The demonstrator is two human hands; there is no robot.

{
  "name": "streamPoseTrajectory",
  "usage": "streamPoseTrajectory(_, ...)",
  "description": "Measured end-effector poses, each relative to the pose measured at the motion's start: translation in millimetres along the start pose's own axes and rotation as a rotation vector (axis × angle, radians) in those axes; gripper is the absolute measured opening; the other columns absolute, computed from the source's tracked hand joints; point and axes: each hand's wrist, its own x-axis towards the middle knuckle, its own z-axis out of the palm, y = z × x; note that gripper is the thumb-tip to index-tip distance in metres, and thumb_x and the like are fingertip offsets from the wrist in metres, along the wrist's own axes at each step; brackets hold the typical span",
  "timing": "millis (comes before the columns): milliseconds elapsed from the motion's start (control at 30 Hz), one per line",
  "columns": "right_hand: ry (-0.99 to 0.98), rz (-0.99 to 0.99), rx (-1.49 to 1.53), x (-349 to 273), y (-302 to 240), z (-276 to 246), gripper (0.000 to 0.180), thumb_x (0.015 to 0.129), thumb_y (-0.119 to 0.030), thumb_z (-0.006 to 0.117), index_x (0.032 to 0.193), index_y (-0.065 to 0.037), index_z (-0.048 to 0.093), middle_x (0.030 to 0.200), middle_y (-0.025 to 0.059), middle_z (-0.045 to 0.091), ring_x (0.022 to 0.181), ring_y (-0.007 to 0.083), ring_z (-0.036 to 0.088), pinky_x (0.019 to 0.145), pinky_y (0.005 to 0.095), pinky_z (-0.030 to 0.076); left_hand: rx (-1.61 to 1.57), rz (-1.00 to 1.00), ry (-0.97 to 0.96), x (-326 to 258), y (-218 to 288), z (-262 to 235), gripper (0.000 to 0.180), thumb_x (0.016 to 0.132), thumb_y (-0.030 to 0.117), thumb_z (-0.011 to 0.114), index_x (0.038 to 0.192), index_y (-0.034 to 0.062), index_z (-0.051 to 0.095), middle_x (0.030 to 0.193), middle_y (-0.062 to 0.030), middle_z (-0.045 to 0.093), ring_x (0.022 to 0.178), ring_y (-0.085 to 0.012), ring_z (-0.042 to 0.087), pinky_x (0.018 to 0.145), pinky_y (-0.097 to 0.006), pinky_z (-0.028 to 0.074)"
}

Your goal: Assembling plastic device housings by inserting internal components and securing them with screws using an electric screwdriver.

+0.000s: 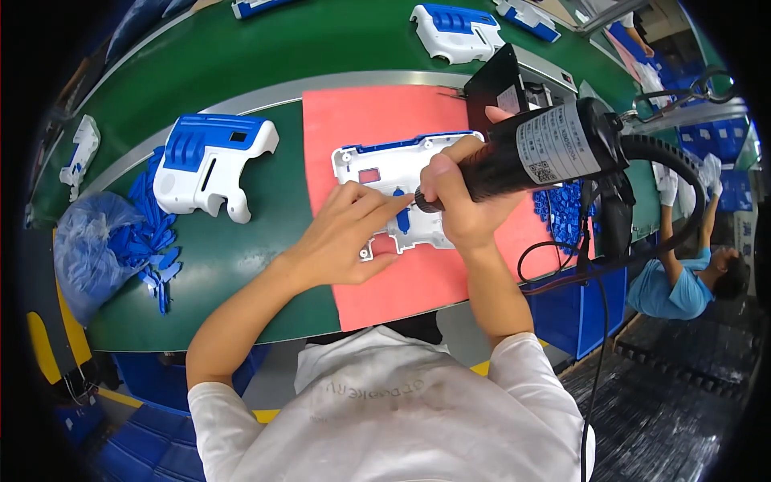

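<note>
A white plastic housing shell [411,163] with a blue edge lies inner side up on the pink mat [345,112]. In its middle sits a narrow blue plastic part [402,220]. My left hand [351,229] rests over the shell's left side, fingers stretched toward the blue part and thumb spread toward me. My right hand [467,201] is wrapped round a black corded power screwdriver [554,146], tilted, its ribbed nose toward the blue part. The tool's tip is hard to make out beside my left fingertips.
A white-and-blue housing [210,165] stands left, near a plastic bag [92,241] and loose blue parts [144,217]. More small blue parts [562,213] lie right, by the screwdriver's cable. Another housing [456,34] sits on the far green belt. A co-worker [675,281] is at right.
</note>
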Motion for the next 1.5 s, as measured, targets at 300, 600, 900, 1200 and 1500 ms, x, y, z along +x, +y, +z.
streamPoseTrajectory(300,0.010,0.027,0.063,-6.5,1.2,5.3,0.062,0.080,0.007,0.059,0.132,0.003,0.026,0.064,0.0052,0.055,0.048,0.0122,0.053,0.046,0.0261,0.044,0.011,0.017,0.016,-2.7,-2.0,4.2,0.058,0.069,0.021,0.075,0.122,0.0053,0.060,0.113,-0.0060,0.060,0.094,-0.0277,0.046,0.085,-0.038,0.042)
streamPoseTrajectory(600,-0.096,-0.072,-0.113,-17.6,10.2,-3.1,0.057,0.080,0.011,0.057,0.126,-0.001,0.026,0.067,0.0078,0.057,0.052,0.0129,0.054,0.051,0.0272,0.047,-0.024,-0.008,0.004,-3.6,-2.1,5.1,0.058,0.067,0.022,0.077,0.120,0.0062,0.061,0.113,-0.0056,0.059,0.096,-0.0285,0.046,0.088,-0.039,0.043)
streamPoseTrajectory(900,-0.173,-0.106,-0.183,-22.6,6.7,-7.9,0.055,0.078,0.013,0.058,0.121,-0.004,0.028,0.070,0.0066,0.057,0.051,0.0112,0.053,0.051,0.0255,0.046,-0.028,-0.019,-0.003,-1.1,-0.4,5.6,0.058,0.066,0.023,0.078,0.119,0.0046,0.061,0.112,-0.0064,0.059,0.098,-0.0284,0.047,0.088,-0.039,0.042)
streamPoseTrajectory(1200,0.344,-0.327,0.093,9.7,-30.1,-53.7,0.056,0.089,0.000,0.057,0.134,0.000,0.023,0.066,0.0076,0.055,0.047,0.0149,0.051,0.050,0.0310,0.050,0.166,0.072,-0.095,-1.0,6.2,-0.5,0.059,0.070,0.026,0.075,0.124,0.0066,0.060,0.119,-0.0079,0.057,0.103,-0.0281,0.049,0.088,-0.040,0.043)
streamPoseTrajectory(1500,0.427,-0.254,-0.179,45.2,-18.9,-121.2,0.058,0.082,0.011,0.061,0.132,0.007,0.031,0.065,0.0048,0.057,0.051,0.0114,0.055,0.052,0.0254,0.047,0.176,0.100,-0.023,0.7,0.6,5.6,0.059,0.066,0.025,0.079,0.118,0.0049,0.063,0.119,-0.0080,0.058,0.101,-0.0283,0.050,0.087,-0.040,0.045)
